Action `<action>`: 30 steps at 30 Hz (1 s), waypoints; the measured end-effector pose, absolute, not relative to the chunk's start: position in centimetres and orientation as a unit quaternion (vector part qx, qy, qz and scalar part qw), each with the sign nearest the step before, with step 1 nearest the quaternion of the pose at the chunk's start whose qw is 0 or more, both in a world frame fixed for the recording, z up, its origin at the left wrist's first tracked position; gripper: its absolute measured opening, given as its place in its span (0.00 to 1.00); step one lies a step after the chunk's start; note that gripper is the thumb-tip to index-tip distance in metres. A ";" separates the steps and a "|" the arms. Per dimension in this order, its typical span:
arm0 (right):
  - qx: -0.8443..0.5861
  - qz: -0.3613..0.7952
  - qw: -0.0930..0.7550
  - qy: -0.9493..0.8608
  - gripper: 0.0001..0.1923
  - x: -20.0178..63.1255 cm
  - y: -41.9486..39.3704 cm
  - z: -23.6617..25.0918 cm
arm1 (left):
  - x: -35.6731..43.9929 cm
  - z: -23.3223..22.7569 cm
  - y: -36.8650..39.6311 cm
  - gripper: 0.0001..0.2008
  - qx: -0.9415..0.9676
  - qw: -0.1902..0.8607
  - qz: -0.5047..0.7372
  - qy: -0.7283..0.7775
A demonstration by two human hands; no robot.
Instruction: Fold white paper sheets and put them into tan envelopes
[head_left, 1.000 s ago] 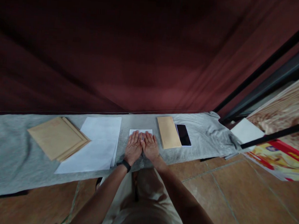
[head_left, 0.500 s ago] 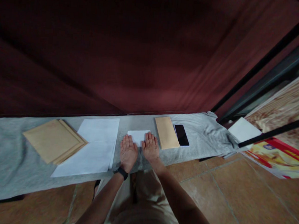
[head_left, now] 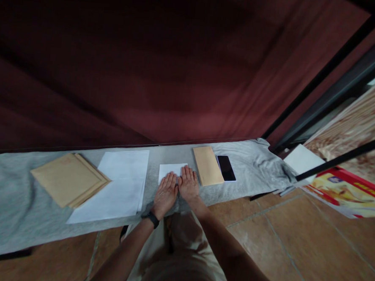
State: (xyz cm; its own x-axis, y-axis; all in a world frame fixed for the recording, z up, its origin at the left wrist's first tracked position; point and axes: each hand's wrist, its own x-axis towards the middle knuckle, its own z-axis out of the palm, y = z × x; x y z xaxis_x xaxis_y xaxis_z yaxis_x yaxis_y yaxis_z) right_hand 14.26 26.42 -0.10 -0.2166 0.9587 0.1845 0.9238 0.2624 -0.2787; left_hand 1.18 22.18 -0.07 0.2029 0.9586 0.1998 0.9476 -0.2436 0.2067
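Observation:
A small white piece of paper [head_left: 167, 169], seemingly folded, lies on the grey cloth in front of me. My left hand [head_left: 166, 193] rests flat on its lower part, fingers stretched out. Beside it, my right hand [head_left: 189, 184] lies flat over the paper's right edge, fingers extended. The thumbs are close together, and the hands hide the near part of the paper. Just right of my right hand is a brown envelope [head_left: 208, 166]. Large white sheets [head_left: 125, 175] lie to the left, partly under a stack of brown envelopes [head_left: 69, 179].
A smartphone [head_left: 226, 168] lies beside the single envelope. The grey cloth [head_left: 252, 161] covers a long narrow surface against a dark red curtain [head_left: 177, 93]. Black metal bars [head_left: 321, 76] and a colourful printed box or board [head_left: 346, 190] stand on the right, above a tiled floor.
My left hand has moved right, from the paper's left side onto its middle, close to my right hand. My right hand has stayed on the right edge. The view has shifted slightly.

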 end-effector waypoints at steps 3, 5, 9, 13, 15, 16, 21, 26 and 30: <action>-0.603 0.061 0.165 -0.778 0.28 14.4 26.3 0.1 | 1.2 0.2 22.3 0.28 0.773 0.022 0.146 0.617; -0.608 0.063 0.168 -0.773 0.28 14.5 26.1 0.2 | 1.2 0.4 22.4 0.28 0.769 0.026 0.143 0.622; -0.627 0.065 0.179 -0.756 0.28 14.8 25.3 0.1 | 1.5 0.5 22.6 0.29 0.763 0.027 0.134 0.632; -0.636 0.071 0.206 -0.740 0.27 15.0 24.9 0.3 | 1.6 0.1 22.4 0.29 0.761 0.015 0.144 0.633; -0.648 0.082 0.220 -0.725 0.26 15.1 25.0 0.7 | 1.7 0.0 22.3 0.29 0.762 0.014 0.147 0.630; -0.656 0.089 0.222 -0.716 0.26 15.1 25.1 0.9 | 1.7 -0.1 22.2 0.29 0.763 0.014 0.148 0.629; -0.686 0.135 0.225 -0.678 0.24 14.7 26.1 2.1 | 1.7 -0.1 22.1 0.29 0.760 0.005 0.154 0.631; -0.705 0.243 0.302 -0.594 0.20 14.2 27.9 2.4 | 1.7 -0.2 22.2 0.29 0.758 0.004 0.162 0.632; -0.680 0.297 0.350 -0.572 0.12 14.6 29.2 2.1 | 1.8 0.0 22.0 0.29 0.754 0.002 0.170 0.635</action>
State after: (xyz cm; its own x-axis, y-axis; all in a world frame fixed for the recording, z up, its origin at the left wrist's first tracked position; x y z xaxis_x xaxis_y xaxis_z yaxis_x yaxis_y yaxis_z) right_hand 14.59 29.17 2.14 0.1696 0.9855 -0.0037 0.5703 -0.1012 -0.8152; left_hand 1.79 22.05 -0.01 0.1371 0.9577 0.2530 0.9562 -0.1946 0.2186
